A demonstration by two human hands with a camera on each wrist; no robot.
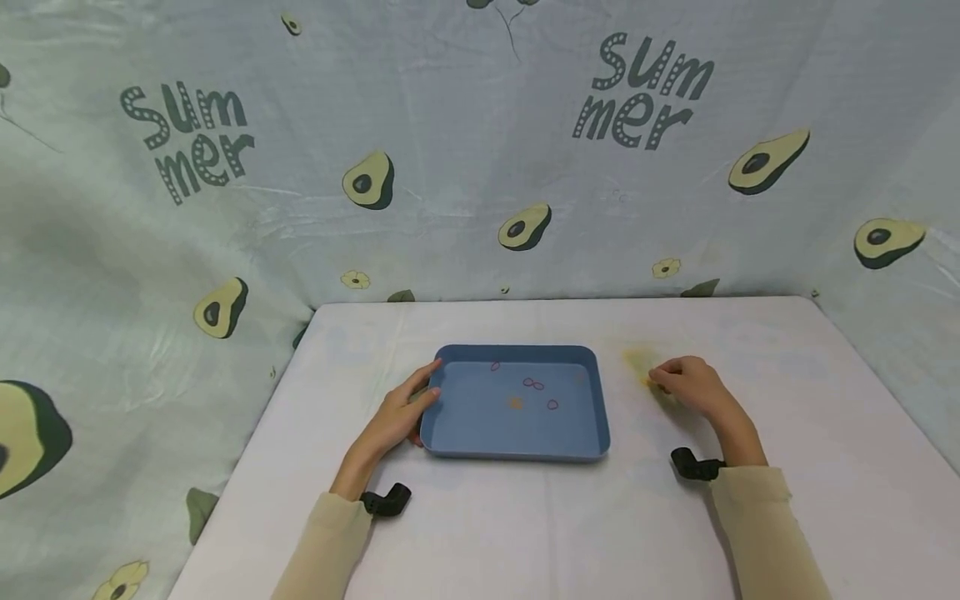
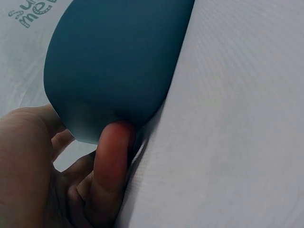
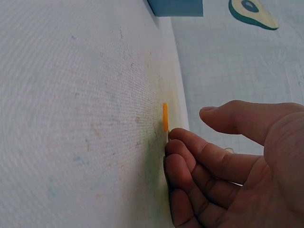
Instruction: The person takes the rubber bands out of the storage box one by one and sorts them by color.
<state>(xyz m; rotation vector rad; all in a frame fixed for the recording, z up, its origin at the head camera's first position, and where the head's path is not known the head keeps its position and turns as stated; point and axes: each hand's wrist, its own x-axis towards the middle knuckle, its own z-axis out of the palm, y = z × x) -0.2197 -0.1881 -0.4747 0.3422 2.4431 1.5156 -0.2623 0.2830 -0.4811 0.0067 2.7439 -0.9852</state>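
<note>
A shallow blue tray point(image 1: 517, 450) lies in the middle of the table. My left hand point(image 1: 393, 419) grips its left side, with the thumb over the rim; in the left wrist view a fingertip presses the outer wall of the tray point(image 2: 118, 57). Inside are several thin red loops, like small rubber bands point(image 1: 552, 405), and an orange patch point(image 1: 516, 403). To the right of the tray, my right hand point(image 1: 693, 386) rests on the table with bent fingers. Just beyond its index fingertip is a small orange rubber band point(image 3: 165, 117); the thumb stands apart from the fingers.
A yellowish patch point(image 1: 640, 360) marks the white tablecloth point(image 1: 517, 533) near the right hand. Behind the table hangs a pale curtain point(image 1: 450, 108) printed with avocados and lettering. A black wrist camera point(image 1: 386, 500) sits on the left wrist, another point(image 1: 696, 465) on the right.
</note>
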